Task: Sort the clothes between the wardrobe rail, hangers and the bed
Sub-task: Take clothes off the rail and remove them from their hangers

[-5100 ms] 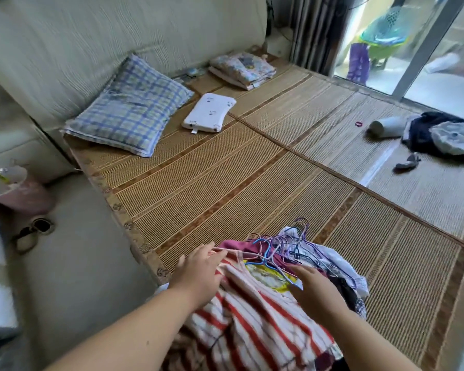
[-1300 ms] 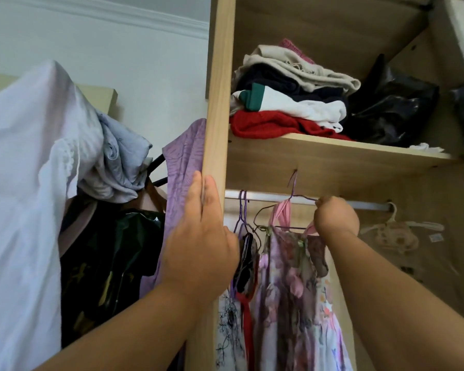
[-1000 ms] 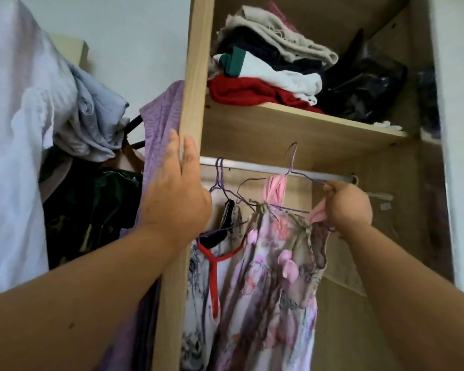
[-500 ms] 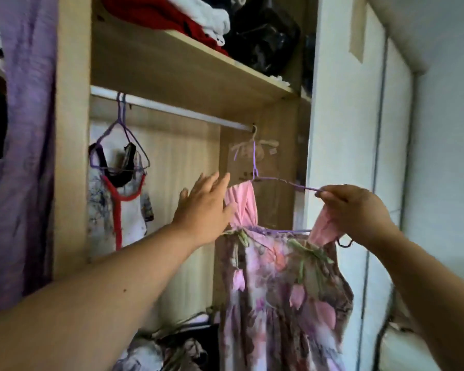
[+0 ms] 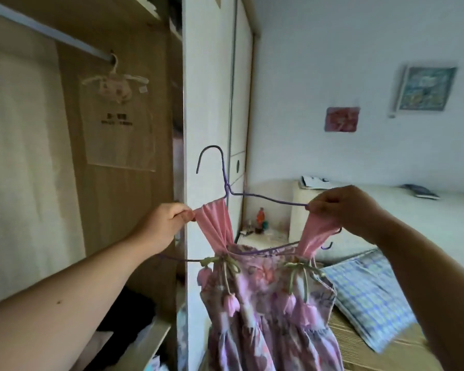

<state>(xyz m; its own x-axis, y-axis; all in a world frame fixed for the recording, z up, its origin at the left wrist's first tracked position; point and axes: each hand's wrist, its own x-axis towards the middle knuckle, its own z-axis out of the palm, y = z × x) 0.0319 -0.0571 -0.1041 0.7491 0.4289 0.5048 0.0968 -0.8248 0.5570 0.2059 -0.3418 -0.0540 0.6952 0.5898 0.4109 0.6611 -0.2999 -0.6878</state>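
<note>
Pinching 2 pink straps (image 5: 216,226), one in my left hand (image 5: 162,227), one in my right hand (image 5: 343,207): 1 floral dress (image 5: 265,303), 1 purple hanger (image 5: 225,180), hem cut off.

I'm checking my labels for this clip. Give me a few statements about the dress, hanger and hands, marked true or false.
1. The hanger hooks over the rail. False: its hook is free in the air.
2. The left hand pinches a pink strap of the dress. True.
3. The right hand is empty. False: it grips the other strap and the hanger.
4. A checked pillow lies on the bed. True.
</note>
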